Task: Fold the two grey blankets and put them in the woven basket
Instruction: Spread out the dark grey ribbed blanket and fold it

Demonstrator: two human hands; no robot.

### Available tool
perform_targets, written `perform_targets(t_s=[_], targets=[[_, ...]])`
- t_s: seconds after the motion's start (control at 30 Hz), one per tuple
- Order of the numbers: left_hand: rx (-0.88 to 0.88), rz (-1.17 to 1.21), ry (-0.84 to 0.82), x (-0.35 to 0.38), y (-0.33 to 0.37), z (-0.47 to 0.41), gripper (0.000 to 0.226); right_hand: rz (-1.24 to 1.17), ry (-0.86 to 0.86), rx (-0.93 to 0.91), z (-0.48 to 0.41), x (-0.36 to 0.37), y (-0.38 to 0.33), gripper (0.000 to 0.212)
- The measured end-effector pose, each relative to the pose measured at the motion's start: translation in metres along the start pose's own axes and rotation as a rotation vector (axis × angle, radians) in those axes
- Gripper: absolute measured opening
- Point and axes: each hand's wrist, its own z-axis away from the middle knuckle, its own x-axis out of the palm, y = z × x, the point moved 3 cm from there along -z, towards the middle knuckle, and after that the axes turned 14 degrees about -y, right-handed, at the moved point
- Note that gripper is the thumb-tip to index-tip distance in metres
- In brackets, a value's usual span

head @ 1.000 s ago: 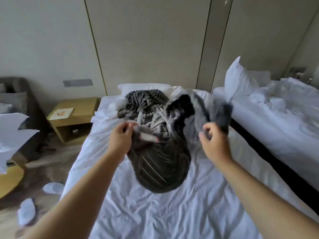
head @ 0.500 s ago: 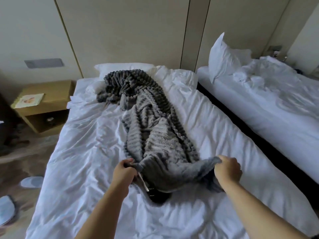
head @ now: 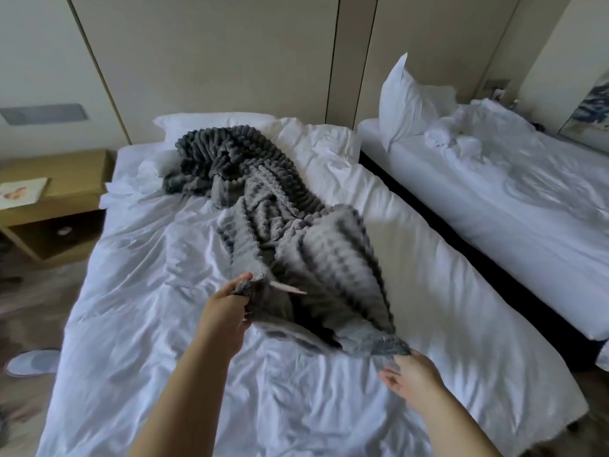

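A lighter grey ribbed blanket (head: pixel 316 258) lies lengthwise along the white bed (head: pixel 138 324), its near end lifted and billowing. My left hand (head: pixel 227 308) grips the near left corner, where a pale label sticks out. The near right corner stretches down to my right hand (head: pixel 412 374), which pinches it low over the sheet. A darker grey blanket (head: pixel 230 153) is bunched by the pillow at the head of the bed, touching the lighter one. No woven basket is in view.
A wooden nightstand (head: pixel 56 196) with a card on it stands left of the bed. A white slipper (head: pixel 33 361) lies on the floor below it. A second bed (head: pixel 510 219) with rumpled white bedding stands to the right across a dark gap.
The blanket hung bunched in the air before me a second ago; both hands have since flung it out along the bed. My right hand has moved down and to the right.
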Motion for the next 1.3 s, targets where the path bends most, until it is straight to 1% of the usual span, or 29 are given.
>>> perform_targets(t_s=[0.07, 0.1, 0.13, 0.17, 0.2, 0.23, 0.27, 0.33, 0.37, 0.43, 0.47, 0.5, 0.53, 0.57, 0.63, 0.67, 0.73, 0.8, 0.87, 0.9, 0.97, 1.03, 1.07, 1.1, 1.13, 1.17, 1.23, 1.27, 1.3], targets=[[-0.087, -0.043, 0.054, -0.007, -0.01, -0.008, 0.042, -0.049, 0.111, -0.111, 0.001, -0.013, -0.011, 0.034], [-0.133, 0.003, 0.085, -0.007, -0.01, -0.003, 0.036, -0.062, 0.184, -0.163, 0.005, -0.018, -0.022, 0.034], [-0.17, -0.098, 0.08, -0.007, -0.014, -0.006, 0.032, -0.1, 0.244, -0.226, 0.012, -0.021, -0.035, 0.033], [-0.175, -0.167, 0.091, -0.007, -0.015, -0.006, 0.025, -0.175, 0.259, -0.307, 0.021, -0.021, -0.049, 0.035], [-0.186, -0.113, 0.091, -0.005, -0.016, -0.004, 0.015, -0.269, 0.233, -0.381, 0.033, -0.019, -0.064, 0.037], [-0.195, -0.141, 0.074, -0.001, -0.013, 0.002, 0.009, -0.381, 0.18, -0.453, 0.046, -0.017, -0.081, 0.037], [-0.199, -0.208, 0.067, 0.0, -0.011, 0.006, 0.013, -0.496, 0.119, -0.526, 0.059, -0.015, -0.098, 0.035], [-0.187, -0.186, -0.008, 0.006, -0.003, 0.014, 0.025, -0.637, -0.07, -0.722, 0.089, -0.006, -0.132, 0.032], [-0.134, -0.166, -0.075, 0.012, 0.003, 0.018, 0.029, -0.593, -0.173, -0.842, 0.106, 0.005, -0.148, 0.034], [0.02, -0.015, -0.228, 0.027, 0.019, 0.028, 0.032, -0.292, -0.339, -1.03, 0.134, 0.037, -0.165, 0.031], [0.072, 0.078, -0.279, 0.035, 0.026, 0.031, 0.031, -0.104, -0.373, -1.008, 0.137, 0.057, -0.164, 0.037], [0.098, 0.142, -0.314, 0.043, 0.032, 0.034, 0.029, 0.063, -0.381, -0.923, 0.137, 0.074, -0.158, 0.048], [0.111, 0.181, -0.33, 0.05, 0.035, 0.038, 0.027, 0.201, -0.36, -0.799, 0.131, 0.088, -0.147, 0.056], [0.117, 0.189, -0.33, 0.056, 0.037, 0.041, 0.025, 0.317, -0.311, -0.649, 0.125, 0.096, -0.133, 0.058], [0.113, 0.164, -0.311, 0.058, 0.036, 0.045, 0.024, 0.472, -0.253, -0.393, 0.11, 0.097, -0.108, 0.04], [0.107, 0.145, -0.307, 0.057, 0.035, 0.047, 0.022, 0.475, -0.249, -0.333, 0.104, 0.093, -0.098, 0.028], [0.104, 0.087, -0.254, 0.05, 0.032, 0.047, 0.017, 0.406, -0.235, -0.316, 0.099, 0.085, -0.089, 0.016], [0.089, 0.026, -0.188, 0.044, 0.027, 0.045, 0.013, 0.348, -0.181, -0.388, 0.097, 0.079, -0.094, 0.005], [0.066, -0.017, -0.153, 0.044, 0.024, 0.044, 0.011, 0.265, -0.111, -0.457, 0.099, 0.074, -0.106, 0.004], [0.062, -0.041, -0.144, 0.045, 0.023, 0.044, 0.013, 0.154, -0.094, -0.505, 0.101, 0.072, -0.113, 0.009], [0.067, -0.083, -0.135, 0.048, 0.025, 0.046, 0.015, -0.2, -0.029, -0.651, 0.115, 0.063, -0.126, 0.018], [0.092, -0.105, -0.142, 0.052, 0.029, 0.047, 0.014, -0.52, 0.065, -0.887, 0.136, 0.055, -0.139, 0.021], [0.104, -0.114, -0.153, 0.055, 0.03, 0.047, 0.014, -0.58, 0.062, -0.982, 0.145, 0.056, -0.145, 0.024], [0.113, -0.126, -0.167, 0.059, 0.03, 0.047, 0.016, -0.561, 0.011, -1.057, 0.155, 0.065, -0.149, 0.026], [0.117, -0.141, -0.182, 0.065, 0.03, 0.047, 0.017, -0.418, -0.043, -1.09, 0.162, 0.078, -0.152, 0.029], [0.12, -0.154, -0.192, 0.071, 0.029, 0.049, 0.017, -0.156, -0.095, -1.091, 0.166, 0.095, -0.153, 0.037], [0.135, -0.188, -0.21, 0.083, 0.028, 0.052, 0.018, 0.456, -0.245, -0.965, 0.165, 0.129, -0.139, 0.055], [0.148, -0.209, -0.218, 0.088, 0.029, 0.054, 0.019, 0.629, -0.316, -0.863, 0.162, 0.138, -0.129, 0.061], [0.165, -0.232, -0.222, 0.091, 0.03, 0.054, 0.02, 0.68, -0.403, -0.782, 0.16, 0.142, -0.121, 0.063]])
